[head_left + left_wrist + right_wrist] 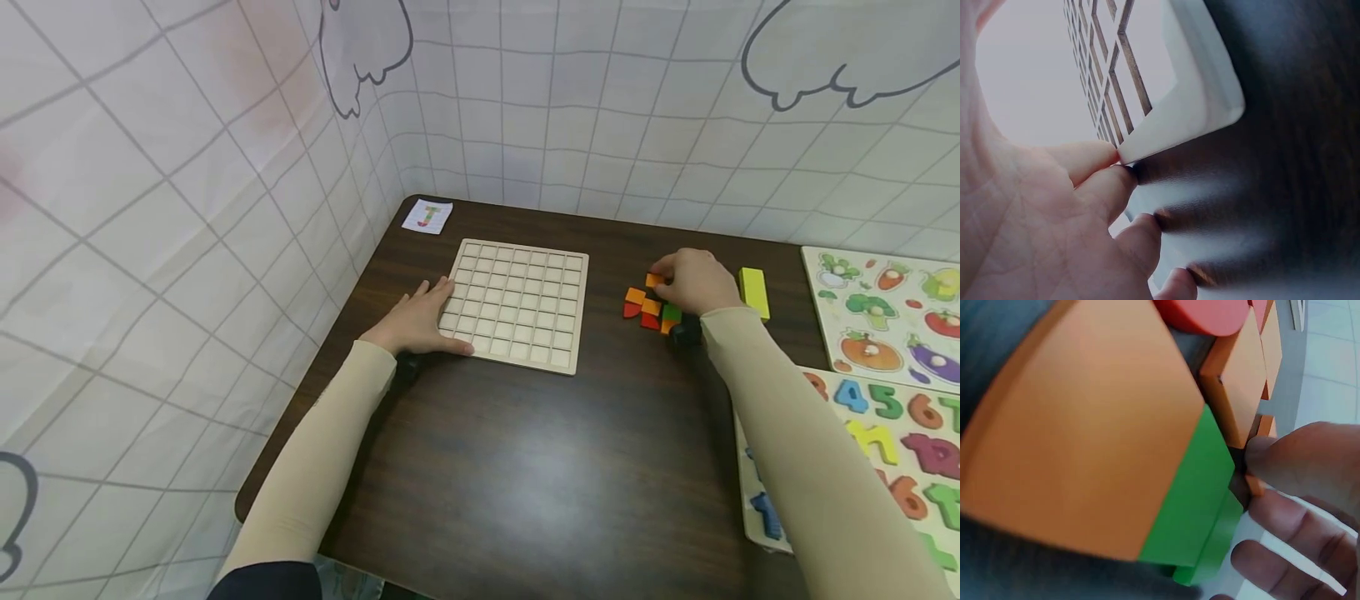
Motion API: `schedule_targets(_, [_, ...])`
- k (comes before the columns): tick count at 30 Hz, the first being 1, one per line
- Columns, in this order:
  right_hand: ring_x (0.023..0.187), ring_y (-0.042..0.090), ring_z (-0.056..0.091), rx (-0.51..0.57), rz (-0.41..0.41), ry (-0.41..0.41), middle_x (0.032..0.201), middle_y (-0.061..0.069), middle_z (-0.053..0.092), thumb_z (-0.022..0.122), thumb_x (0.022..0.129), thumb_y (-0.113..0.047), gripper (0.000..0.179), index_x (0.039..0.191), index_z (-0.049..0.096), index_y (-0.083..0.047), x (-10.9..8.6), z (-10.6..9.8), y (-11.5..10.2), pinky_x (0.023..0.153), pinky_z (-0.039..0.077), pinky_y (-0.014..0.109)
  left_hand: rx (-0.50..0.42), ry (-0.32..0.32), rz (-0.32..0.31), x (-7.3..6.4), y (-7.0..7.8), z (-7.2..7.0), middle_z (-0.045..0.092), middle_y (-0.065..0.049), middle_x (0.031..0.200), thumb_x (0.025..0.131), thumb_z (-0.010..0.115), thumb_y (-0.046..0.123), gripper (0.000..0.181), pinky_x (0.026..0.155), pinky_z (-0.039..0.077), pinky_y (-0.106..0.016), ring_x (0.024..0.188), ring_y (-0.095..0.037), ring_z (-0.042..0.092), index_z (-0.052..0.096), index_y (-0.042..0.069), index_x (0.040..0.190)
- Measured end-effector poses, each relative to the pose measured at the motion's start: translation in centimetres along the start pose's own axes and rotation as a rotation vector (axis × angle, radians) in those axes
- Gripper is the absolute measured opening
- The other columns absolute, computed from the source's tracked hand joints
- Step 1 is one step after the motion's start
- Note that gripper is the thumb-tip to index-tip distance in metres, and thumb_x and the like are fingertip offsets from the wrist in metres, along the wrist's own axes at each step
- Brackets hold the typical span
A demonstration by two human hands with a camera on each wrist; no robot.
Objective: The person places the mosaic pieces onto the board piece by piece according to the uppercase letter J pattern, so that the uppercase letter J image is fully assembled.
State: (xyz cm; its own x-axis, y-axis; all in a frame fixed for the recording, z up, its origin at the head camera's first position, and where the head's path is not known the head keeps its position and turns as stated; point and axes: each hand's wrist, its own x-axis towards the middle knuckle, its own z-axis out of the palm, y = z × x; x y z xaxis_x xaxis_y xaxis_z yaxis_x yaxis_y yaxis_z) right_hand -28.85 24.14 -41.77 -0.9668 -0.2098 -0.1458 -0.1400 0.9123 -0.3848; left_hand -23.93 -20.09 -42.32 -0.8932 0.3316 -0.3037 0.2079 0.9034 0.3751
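Observation:
A pale wooden grid board (517, 304) lies on the dark table. Spread along its left side is my left hand (420, 321), fingers fairly straight, thumb at the near edge. The left wrist view puts the fingertips right at the rim of the board (1210, 106). To the right of the board, my right hand (697, 282) pinches an orange square tile (654, 281) between thumb and fingers. Close by lie several more small tiles: orange (635, 296), red (650, 321) and green (671, 313). Near the right wrist camera, an orange tile (1091, 425) fills much of the view.
A small card with a multicoloured J (427, 217) lies at the back left corner. Beyond my right hand is a yellow block (753, 293). Farther right are a vegetable puzzle board (892, 312) and a number puzzle board (765, 542). A white grid-patterned sheet (570, 108) borders the table.

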Motion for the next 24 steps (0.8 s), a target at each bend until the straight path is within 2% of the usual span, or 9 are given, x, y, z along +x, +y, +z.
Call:
schedule_targets(10, [0.127, 0.047, 0.052, 0.035, -0.02, -0.027, 0.139, 0.027, 0.057, 0.064, 0.1, -0.019, 0.04, 0.137, 0.066, -0.003, 0.4, 0.3, 0.3, 0.098, 0.05, 0.064, -0.01, 0.007, 0.0, -0.1, 0.1, 0.0, 0.009, -0.011, 0.177, 0.075, 0.083, 0.067, 0.13, 0.129, 0.011, -0.067, 0.163, -0.042, 0.005, 0.012, 0.009, 0.168])
schedule_targets(18, [0.119, 0.044, 0.057, 0.05, -0.019, -0.014, 0.133, 0.028, 0.061, 0.066, 0.098, -0.019, 0.04, 0.133, 0.067, -0.002, 1.0, 0.5, -0.3, 0.094, 0.052, 0.062, -0.027, -0.001, -0.003, -0.2, 0.2, -0.1, 0.008, -0.011, 0.177, 0.076, 0.084, 0.065, 0.13, 0.128, 0.009, -0.068, 0.163, -0.042, 0.004, 0.011, 0.01, 0.168])
schedule_targets(24, [0.114, 0.042, 0.06, 0.077, -0.043, 0.029, 0.128, 0.026, 0.063, 0.065, 0.096, -0.02, 0.038, 0.13, 0.069, -0.003, 1.5, 0.8, -2.3, 0.09, 0.053, 0.06, -0.031, -0.004, -0.009, -0.1, 0.2, -0.1, 0.007, -0.011, 0.177, 0.076, 0.084, 0.064, 0.13, 0.128, 0.009, -0.07, 0.163, -0.043, 0.004, 0.011, 0.01, 0.168])
